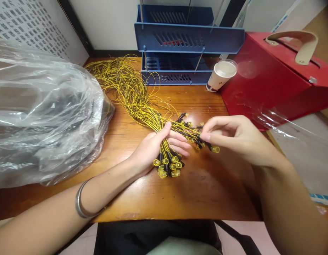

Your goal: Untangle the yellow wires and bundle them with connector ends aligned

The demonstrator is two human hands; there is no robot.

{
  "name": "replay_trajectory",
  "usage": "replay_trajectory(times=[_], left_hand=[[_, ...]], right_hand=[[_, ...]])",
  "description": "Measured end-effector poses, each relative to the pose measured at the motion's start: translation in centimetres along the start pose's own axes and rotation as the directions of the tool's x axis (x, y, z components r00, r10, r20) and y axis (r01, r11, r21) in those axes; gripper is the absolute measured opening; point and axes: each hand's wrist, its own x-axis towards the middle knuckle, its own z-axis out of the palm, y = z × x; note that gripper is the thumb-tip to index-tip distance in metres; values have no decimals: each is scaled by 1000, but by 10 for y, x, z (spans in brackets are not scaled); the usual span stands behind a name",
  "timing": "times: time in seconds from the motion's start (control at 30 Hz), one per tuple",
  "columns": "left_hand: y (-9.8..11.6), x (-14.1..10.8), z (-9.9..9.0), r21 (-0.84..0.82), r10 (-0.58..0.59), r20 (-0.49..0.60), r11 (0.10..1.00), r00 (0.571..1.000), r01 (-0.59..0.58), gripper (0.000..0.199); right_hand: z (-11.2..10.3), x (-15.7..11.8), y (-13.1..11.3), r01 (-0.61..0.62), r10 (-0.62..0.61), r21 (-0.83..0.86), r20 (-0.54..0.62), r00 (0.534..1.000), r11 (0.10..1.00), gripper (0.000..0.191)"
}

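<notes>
A bundle of yellow and black wires (138, 101) runs from the back left of the table to the middle. My left hand (160, 145) is wrapped round part of it, thumb on top, with several clear yellow connectors (170, 165) on black ends hanging out below. To the right, more connector ends (192, 132) lie loosely on the wood. My right hand (222, 136) pinches one of these wires between thumb and forefinger, close to a black end with a yellow connector (215, 149).
A large clear plastic bag (46, 120) covers the left side. Blue slotted trays (190, 39) stand at the back, beside a tilted white paper cup (221, 75). At the right is a red box (272, 78) with a beige handle. The wooden table (142, 202) ends near my lap.
</notes>
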Motion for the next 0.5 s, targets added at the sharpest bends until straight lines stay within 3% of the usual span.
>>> replay_trajectory(times=[0.1, 0.27, 0.43, 0.5], left_hand=[[-1, 0, 1, 91, 12, 12, 996, 1000, -13, 60], [-1, -1, 1, 248, 84, 42, 964, 996, -92, 59], [-1, -1, 0, 241, 92, 116, 963, 989, -118, 35], [-1, 0, -1, 174, 78, 76, 981, 994, -91, 35]], right_hand=[[27, -1, -7, 5, -5, 86, -4, 1000, 996, 22], [54, -3, -6, 123, -119, 29, -100, 988, 992, 23], [54, -5, -4, 308, -317, -203, -12, 948, 929, 23], [45, -4, -3, 281, -305, -191, -112, 946, 941, 22]])
